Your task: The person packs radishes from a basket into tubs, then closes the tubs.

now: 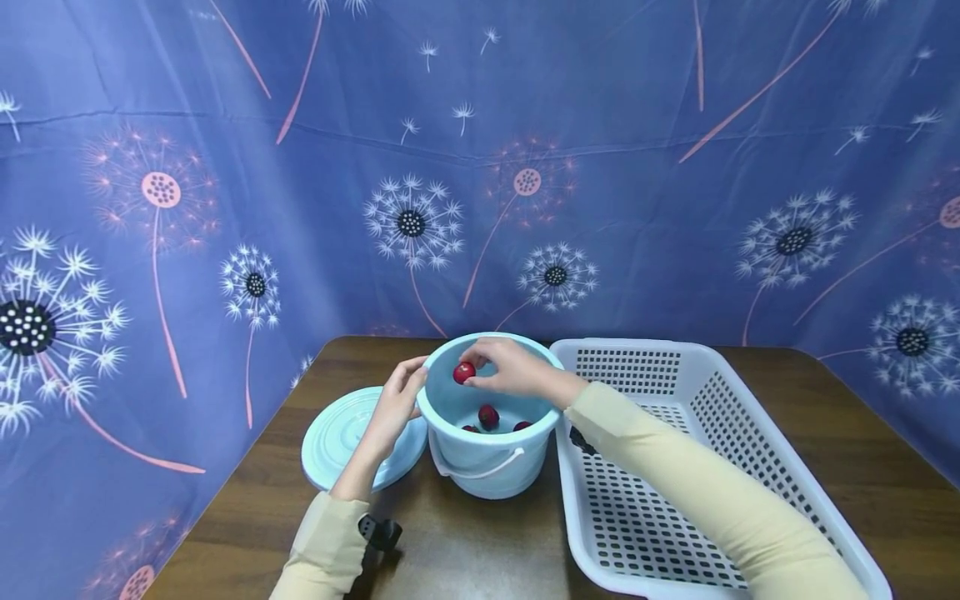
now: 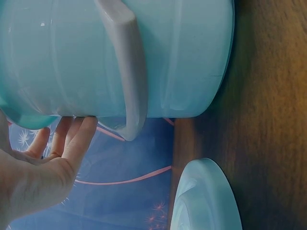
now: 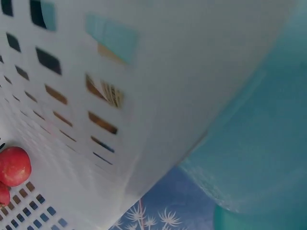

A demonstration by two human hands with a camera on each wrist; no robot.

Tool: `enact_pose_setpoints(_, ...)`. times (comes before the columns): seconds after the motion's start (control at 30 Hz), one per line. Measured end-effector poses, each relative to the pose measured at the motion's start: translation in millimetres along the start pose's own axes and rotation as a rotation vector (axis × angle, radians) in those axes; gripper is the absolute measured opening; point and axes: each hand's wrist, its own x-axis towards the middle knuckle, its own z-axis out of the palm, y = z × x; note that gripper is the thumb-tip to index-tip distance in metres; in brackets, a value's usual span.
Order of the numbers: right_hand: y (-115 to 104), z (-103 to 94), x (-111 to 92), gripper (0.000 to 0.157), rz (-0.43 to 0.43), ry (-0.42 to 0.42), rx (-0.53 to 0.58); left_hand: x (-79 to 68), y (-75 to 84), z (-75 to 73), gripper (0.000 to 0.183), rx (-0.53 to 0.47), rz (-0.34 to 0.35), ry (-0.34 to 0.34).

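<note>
In the head view my right hand [image 1: 504, 367] pinches a small round red fruit [image 1: 464, 372] with thumb and fingertips, just inside the mouth of a light-blue bucket [image 1: 491, 482]. Below it, several more dark red fruits [image 1: 488, 417] lie in the bucket, some partly hidden by the near rim. My left hand [image 1: 393, 404] is at the bucket's left rim. In the left wrist view its fairly straight fingers [image 2: 79, 139] touch the outside of the bucket wall. The right wrist view shows neither the right hand nor the held fruit.
A white perforated plastic basket [image 1: 573, 500] stands right of the bucket, partly behind my right arm. Red fruits [image 3: 14, 166] appear inside it in the right wrist view. The round blue lid [image 1: 330, 437] lies left of the bucket on the brown wooden table [image 1: 480, 550].
</note>
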Motion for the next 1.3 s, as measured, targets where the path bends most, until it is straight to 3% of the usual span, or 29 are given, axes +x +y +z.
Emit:
enact_pose_setpoints(0.43, -6.1, 8.3, 4.0, 0.028, 0.019, -0.109, -0.109, -7.9, -2.3, -4.6, 0.045, 0.01, -0.003, 0.015)
enact_pose_setpoints(0.7, -5.0, 5.5, 2.8, 0.026, 0.068, -0.123, -0.173, -6.2, 0.8, -2.7, 0.046, 0.019, 0.002, 0.004)
enact_pose_setpoints(1.3, 1.6, 4.6, -3.4, 0.022, 0.032, -0.072, -0.151, -3.4, -0.1, 3.9, 0.045, 0.011, 0.008, -0.001)
